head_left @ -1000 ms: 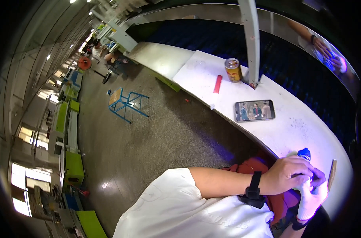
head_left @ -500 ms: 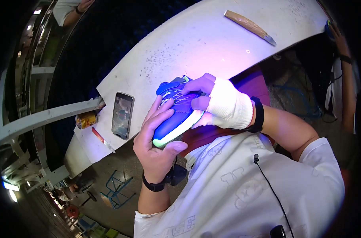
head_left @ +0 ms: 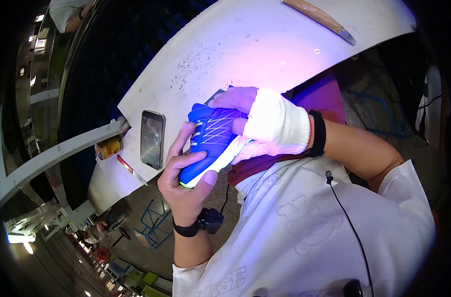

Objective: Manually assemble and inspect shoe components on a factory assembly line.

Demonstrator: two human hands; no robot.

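Observation:
Between my two hands is a blue sneaker (head_left: pixel 213 129) with pale criss-cross laces and a whitish-green sole, held over the near edge of the table. My left hand (head_left: pixel 186 178) is bare and grips the toe end, its thumb against the sole and its fingers over the upper. A white fingerless knit glove covers my right hand (head_left: pixel 255 119). That hand holds the heel end, with fingers across the collar and side. The shoe's opening is mostly hidden behind the right fingers.
A phone (head_left: pixel 152 139) lies left of the shoe on the white table (head_left: pixel 225 54). Beside it are a thin red-handled blade (head_left: pixel 130 169) and a yellow can (head_left: pixel 109 147) near a metal rail (head_left: pixel 62 149). A wooden-handled knife (head_left: pixel 322 20) lies at the far edge. Below stands a blue-framed stool (head_left: pixel 153 225).
The shoe and both hands have shifted a little left. My left thumb has come down onto the sole, and my right fingers have moved from the laces toward the collar.

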